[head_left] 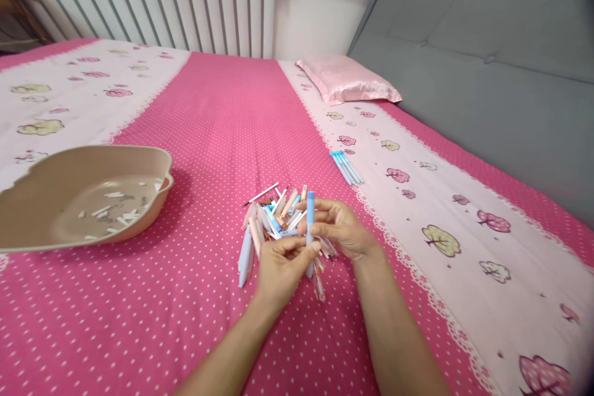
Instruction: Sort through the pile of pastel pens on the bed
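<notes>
While both hands meet above a pink dotted bedsheet (213, 136), a slim light-blue plastic pen (310, 213) stands nearly upright, its long axis pointing away from the person. The left hand (283, 269) pinches its lower end, the right hand (341, 229) its middle, directly over a loose heap of pastel pens (273, 223).
</notes>
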### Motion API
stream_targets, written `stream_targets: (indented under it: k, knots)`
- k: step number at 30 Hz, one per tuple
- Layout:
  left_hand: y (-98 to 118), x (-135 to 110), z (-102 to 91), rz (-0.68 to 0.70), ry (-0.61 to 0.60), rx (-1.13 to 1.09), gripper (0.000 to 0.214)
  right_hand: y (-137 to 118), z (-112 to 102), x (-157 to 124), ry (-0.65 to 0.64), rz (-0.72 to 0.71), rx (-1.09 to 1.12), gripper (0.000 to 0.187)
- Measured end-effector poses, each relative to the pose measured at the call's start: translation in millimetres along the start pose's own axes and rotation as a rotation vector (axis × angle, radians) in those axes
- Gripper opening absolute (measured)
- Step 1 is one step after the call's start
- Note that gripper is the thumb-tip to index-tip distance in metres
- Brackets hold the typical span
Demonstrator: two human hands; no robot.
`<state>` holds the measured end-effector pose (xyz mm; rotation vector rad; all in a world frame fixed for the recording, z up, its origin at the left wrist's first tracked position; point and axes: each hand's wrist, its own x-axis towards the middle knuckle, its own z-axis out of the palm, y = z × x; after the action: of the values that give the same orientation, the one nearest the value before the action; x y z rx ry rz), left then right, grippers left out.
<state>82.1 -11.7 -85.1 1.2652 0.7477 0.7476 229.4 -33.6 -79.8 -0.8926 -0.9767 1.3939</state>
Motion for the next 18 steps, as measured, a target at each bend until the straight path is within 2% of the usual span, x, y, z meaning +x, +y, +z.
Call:
stream_targets:
  k: [4,9,18]
  knots:
    - [3.1,-2.8,2.4,0.019,0.059,0.069,0.026,1.5,0.5,0.8,0.032,0.026,-0.039,0.046]
    - [0.1,-2.6,4.4,0.012,0.104,0.058,0.025,1.6,6.4,3.9,0.069,0.055,0.04,0.045]
    - [-1.8,-2.2,5.6,0.031,0.11,0.08,0.025,2.4,7.3,4.8,0.094,0.086,0.067,0.051]
